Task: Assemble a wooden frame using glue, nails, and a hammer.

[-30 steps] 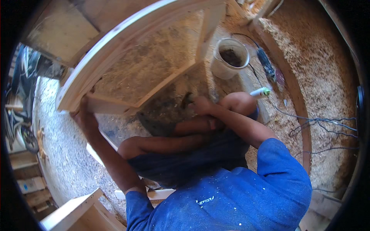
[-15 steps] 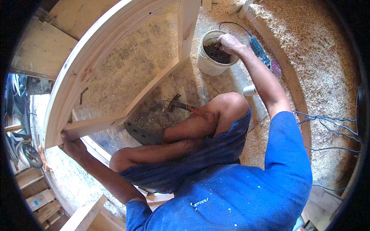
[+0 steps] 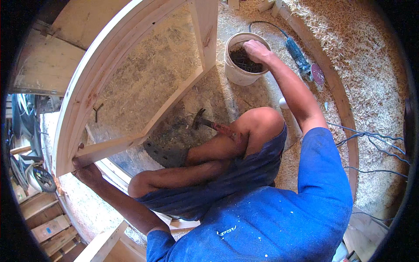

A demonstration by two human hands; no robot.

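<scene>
My left hand (image 3: 87, 172) is closed around the lower end of a curved wooden frame (image 3: 83, 94), where a straight wooden brace (image 3: 174, 100) meets the arc. Out to the right, my right hand (image 3: 256, 50) reaches into a white bucket (image 3: 243, 78) of dark nails (image 3: 245, 62). Its fingers are curled at the nails, and the fingertips are hidden, so what they pinch cannot be seen. A claw hammer (image 3: 223, 128) with a red handle rests against my bent leg, its dark head toward the frame.
An angle grinder (image 3: 299, 56) with a reddish disc lies right of the bucket, its cord curving behind. Wood shavings (image 3: 366, 74) cover the floor beyond a curved wooden edge (image 3: 342, 100). Dark cables (image 3: 371, 135) run at the right. Another wooden piece (image 3: 102, 244) stands at lower left.
My right hand has shifted slightly left within the bucket among the nails. The left hand keeps its grip on the frame. The whole view has moved a little.
</scene>
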